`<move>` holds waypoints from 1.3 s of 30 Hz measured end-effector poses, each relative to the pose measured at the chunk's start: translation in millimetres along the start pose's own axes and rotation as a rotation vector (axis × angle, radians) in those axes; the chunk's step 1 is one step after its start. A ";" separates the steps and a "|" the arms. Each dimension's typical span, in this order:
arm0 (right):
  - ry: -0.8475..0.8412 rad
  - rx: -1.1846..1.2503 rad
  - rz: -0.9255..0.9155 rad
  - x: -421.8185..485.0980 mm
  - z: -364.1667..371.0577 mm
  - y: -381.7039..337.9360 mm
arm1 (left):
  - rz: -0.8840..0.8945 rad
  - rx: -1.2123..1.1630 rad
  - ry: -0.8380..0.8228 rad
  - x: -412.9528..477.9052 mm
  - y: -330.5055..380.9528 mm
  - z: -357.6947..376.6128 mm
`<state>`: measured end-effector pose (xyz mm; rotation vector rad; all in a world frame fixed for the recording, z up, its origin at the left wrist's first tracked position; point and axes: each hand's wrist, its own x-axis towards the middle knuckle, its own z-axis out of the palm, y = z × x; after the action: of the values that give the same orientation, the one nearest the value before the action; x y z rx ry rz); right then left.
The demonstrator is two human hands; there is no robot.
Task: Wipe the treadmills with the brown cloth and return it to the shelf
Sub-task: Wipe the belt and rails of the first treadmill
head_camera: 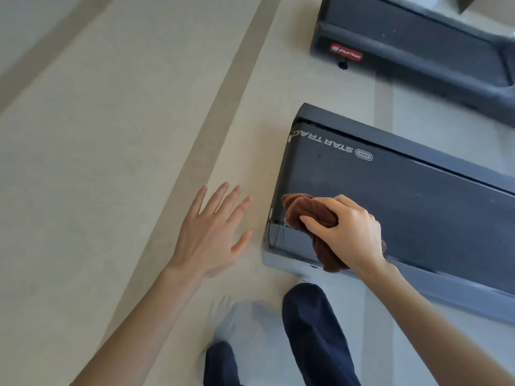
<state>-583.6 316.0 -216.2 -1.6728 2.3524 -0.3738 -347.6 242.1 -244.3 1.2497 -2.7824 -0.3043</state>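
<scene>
My right hand [347, 232] grips a bunched brown cloth [303, 215] and presses it on the rear corner of the near treadmill [418, 190], a dark deck with white STAR TRAC lettering. The cloth hangs over the grey side rail near the deck's end. My left hand [214, 232] hovers over the floor to the left of the treadmill, fingers spread, holding nothing. A second treadmill [418, 43] with a red badge lies further away at the top right. No shelf is in view.
Pale beige floor [111, 162] with darker diagonal stripes spreads to the left. My legs in dark blue trousers [315, 335] stand just below the near treadmill's corner. A strip of floor separates the two treadmills.
</scene>
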 end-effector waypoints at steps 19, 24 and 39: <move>0.119 -0.016 0.168 -4.3 -179.5 -113.3 | 0.364 0.024 0.065 50.6 -17.6 -213.8; 0.147 0.001 0.268 30.2 -184.5 -116.5 | 0.429 0.044 0.060 97.2 -39.6 -238.3; 0.182 0.012 0.329 135.5 -193.5 -179.0 | 0.575 0.056 -0.037 231.8 -121.6 -275.2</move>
<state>-532.3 145.4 20.8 -1.2598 2.6906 -0.4916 -371.6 -50.8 -3.7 0.4069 -3.0340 -0.2042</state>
